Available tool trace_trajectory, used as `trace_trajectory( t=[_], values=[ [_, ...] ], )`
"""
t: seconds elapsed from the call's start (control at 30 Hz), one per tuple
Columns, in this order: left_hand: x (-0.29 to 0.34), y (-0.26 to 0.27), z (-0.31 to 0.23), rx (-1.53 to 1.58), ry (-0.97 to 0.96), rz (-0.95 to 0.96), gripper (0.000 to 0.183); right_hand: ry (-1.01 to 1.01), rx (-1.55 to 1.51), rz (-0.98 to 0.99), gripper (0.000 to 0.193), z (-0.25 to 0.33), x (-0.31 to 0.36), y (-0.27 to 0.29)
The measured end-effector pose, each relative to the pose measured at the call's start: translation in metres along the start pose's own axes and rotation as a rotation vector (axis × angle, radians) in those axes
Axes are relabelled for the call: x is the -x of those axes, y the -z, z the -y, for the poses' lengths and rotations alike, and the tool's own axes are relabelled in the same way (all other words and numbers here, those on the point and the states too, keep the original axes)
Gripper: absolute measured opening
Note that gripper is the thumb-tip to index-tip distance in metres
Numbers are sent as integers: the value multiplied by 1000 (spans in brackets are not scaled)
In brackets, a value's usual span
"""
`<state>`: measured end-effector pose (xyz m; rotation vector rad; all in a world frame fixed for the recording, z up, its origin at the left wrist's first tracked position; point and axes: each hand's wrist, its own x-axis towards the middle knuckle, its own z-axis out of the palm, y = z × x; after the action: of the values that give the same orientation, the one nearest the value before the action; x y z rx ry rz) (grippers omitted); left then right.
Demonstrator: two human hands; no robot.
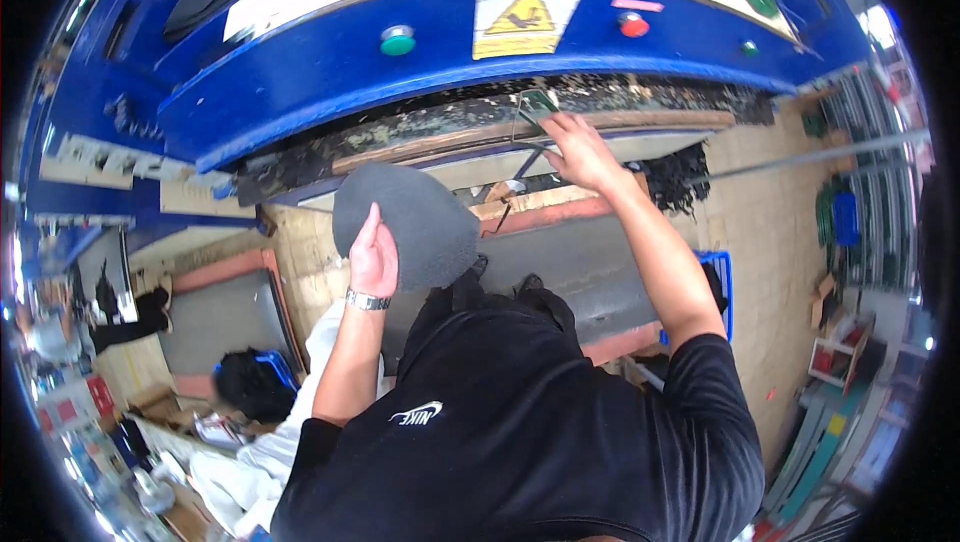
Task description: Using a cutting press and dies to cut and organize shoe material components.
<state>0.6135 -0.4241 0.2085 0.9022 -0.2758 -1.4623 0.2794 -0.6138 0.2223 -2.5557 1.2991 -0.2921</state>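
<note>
My left hand [374,254] holds a dark grey, rounded flat sheet [425,222] by its near left edge. The thumb lies on top; the other fingers are hidden beneath it. My right hand [582,154] reaches to the dark, scuffed bed [420,129] of a blue machine [300,77]. Its fingers are stretched out and thumb apart, at the right side of a thin metal frame [516,122] that looks like a cutting die. Whether the fingertips touch the frame is unclear. Something green shows at its far end.
The machine's front carries a green button [397,39], a red button [633,24] and a yellow warning sign [527,17]. Black strips [680,180] hang at the bed's right. A grey mat [600,257] lies underfoot, with a blue crate [722,292] beside it. Another person [60,332] is far left.
</note>
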Motion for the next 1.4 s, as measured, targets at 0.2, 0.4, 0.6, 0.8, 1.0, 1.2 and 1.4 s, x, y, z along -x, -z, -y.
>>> trace_trajectory(
  t=[0.2, 0.4, 0.6, 0.8, 1.0, 1.2, 1.4],
  values=[
    [47, 36, 21, 231, -199, -295, 42, 126, -176, 147, 56, -25, -68, -16],
    [71, 7, 40, 322, -274, -345, 41, 233, -296, 196, 56, -42, -76, -20],
    [76, -41, 47, 326, -356, -107, 41, 229, -326, 275, 57, -43, -73, -15],
    [72, -57, 42, 367, -363, -221, 37, 185, -363, 328, 59, -37, -56, -19],
    [64, -59, 45, 310, -387, -180, 34, 150, -371, 389, 60, -19, -12, -18],
    [52, -61, 34, 294, -393, -125, 35, 300, -478, 462, 54, -10, 29, -5],
    [41, -62, 26, 303, -438, 17, 37, 412, -373, 352, 55, -19, 33, -15]
  ],
)
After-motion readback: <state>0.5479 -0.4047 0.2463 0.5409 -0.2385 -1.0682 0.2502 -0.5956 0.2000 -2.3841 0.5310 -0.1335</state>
